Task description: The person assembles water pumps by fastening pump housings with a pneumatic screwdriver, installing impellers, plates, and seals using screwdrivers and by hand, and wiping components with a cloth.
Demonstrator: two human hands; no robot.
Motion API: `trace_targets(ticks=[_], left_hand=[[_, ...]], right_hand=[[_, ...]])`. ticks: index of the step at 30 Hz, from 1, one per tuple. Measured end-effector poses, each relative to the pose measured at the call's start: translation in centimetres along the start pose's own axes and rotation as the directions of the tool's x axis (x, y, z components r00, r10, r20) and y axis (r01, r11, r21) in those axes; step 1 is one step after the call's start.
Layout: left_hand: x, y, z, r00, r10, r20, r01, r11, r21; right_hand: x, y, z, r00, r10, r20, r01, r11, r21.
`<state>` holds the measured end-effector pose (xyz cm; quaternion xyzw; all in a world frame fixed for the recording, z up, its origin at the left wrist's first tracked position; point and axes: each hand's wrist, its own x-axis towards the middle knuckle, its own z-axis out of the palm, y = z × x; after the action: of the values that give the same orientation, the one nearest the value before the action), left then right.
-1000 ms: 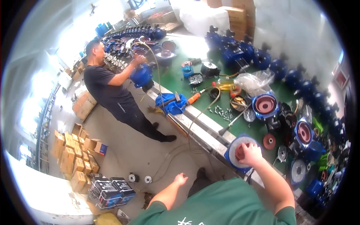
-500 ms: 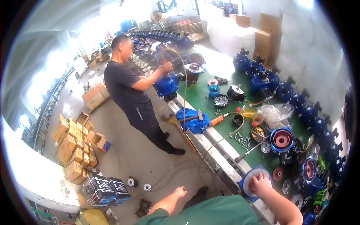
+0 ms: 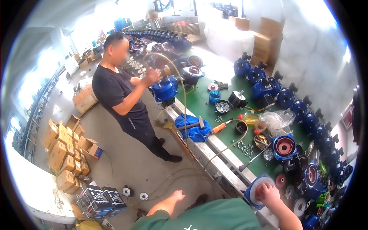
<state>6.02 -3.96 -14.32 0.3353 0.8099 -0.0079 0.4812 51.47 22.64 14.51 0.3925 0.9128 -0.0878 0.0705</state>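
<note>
My right hand (image 3: 269, 193) is at the near edge of the bench, fingers curled round a small reddish round part (image 3: 260, 189). This part sits at the middle of a grey round face on a blue pump housing (image 3: 251, 194). My fingers and palm cover much of it. Over the floor, away from the bench, hangs my left hand (image 3: 178, 195), its fingers curled in with nothing visible in them. A loose red ring (image 3: 281, 180) lies just right of the housing. Beyond it stands another blue housing (image 3: 284, 147) with a dark red inside.
A screwdriver (image 3: 249, 163), loose bolts, an orange power tool (image 3: 219, 128) and a hammer (image 3: 201, 122) on blue cloth lie along the bench. A hose (image 3: 184, 92) arcs over it. A co-worker (image 3: 124, 84) stands at the left beside a blue pump (image 3: 165, 89). Cartons (image 3: 63, 153) are stacked on the floor.
The view has swung slightly right. My right hand stays on the housing, its fingers shifted a little over the reddish part. The co-worker's hands have lifted off the blue pump and come together.
</note>
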Motion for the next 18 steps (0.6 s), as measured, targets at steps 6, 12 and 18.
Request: trace_targets(ticks=[6, 12, 18], left_hand=[[0.8, 0.1, -0.7, 0.999, 0.042, -0.001, -0.042, 0.999, -0.015], [2.0, -0.1, -1.0, 0.995, 0.065, 0.070, -0.068, 0.997, 0.046], [2.6, 1.0, -2.7, 0.995, 0.092, 0.032, -0.095, 0.989, 0.117]], right_hand=[[0.7, -1.4, 0.3, 0.913, 0.386, 0.133, -0.381, 0.923, -0.060], [1.1, -3.0, -2.4, 0.799, 0.545, 0.254, -0.564, 0.826, 0.003], [0.0, -2.7, 0.5, 0.850, 0.527, 0.005, -0.527, 0.849, 0.048]])
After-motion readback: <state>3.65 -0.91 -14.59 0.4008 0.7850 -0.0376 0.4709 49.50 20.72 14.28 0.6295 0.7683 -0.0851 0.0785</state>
